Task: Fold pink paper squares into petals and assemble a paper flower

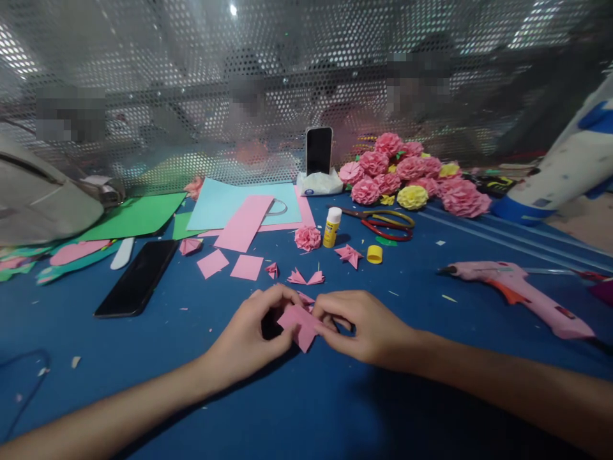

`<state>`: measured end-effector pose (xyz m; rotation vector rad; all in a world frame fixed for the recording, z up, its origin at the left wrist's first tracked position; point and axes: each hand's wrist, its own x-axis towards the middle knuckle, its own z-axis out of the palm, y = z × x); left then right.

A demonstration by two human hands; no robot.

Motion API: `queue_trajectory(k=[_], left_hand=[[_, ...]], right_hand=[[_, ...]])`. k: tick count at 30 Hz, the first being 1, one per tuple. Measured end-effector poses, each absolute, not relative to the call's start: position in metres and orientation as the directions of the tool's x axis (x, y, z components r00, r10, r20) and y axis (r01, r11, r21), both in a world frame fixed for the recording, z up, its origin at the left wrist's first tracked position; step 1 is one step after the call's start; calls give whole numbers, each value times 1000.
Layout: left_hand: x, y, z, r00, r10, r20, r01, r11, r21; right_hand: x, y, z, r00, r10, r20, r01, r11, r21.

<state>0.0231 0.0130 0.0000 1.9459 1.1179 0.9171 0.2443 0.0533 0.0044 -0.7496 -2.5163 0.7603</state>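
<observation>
Between my two hands is a small pink paper square, tilted with one corner towards me. My left hand pinches its left side between thumb and fingers. At the right edge, the thumb and fingertips of my right hand grip it too. Just beyond my fingers lie folded pink paper pieces, partly hidden by the hands. Two flat pink squares rest farther left. A small pink paper flower sits beside an upright glue stick, whose yellow cap lies off to the right.
A black phone lies at left, near green sheets. Scissors and a heap of paper flowers are at the back right. A pink glue gun lies at right. Another phone stands before a perforated metal screen.
</observation>
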Motion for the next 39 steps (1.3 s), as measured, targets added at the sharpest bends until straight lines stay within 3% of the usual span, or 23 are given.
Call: queue_trajectory(k=[7,11,20,39], left_hand=[[23,17,4,352,908,227,296,-339,893],[24,17,3,387,898,210,276,-330,903],[22,17,-2,367,907,205,378,-347,858],[13,18,0,553,782,288,430,-564,705]], right_hand=[[243,53,6,-827,527,195,351,755,-554],[244,53,8,-806,569,166,409,736,-539],[242,54,7,-781,607,150,461,720,-519],[247,59,1,-809,529,254,254,706,-662]])
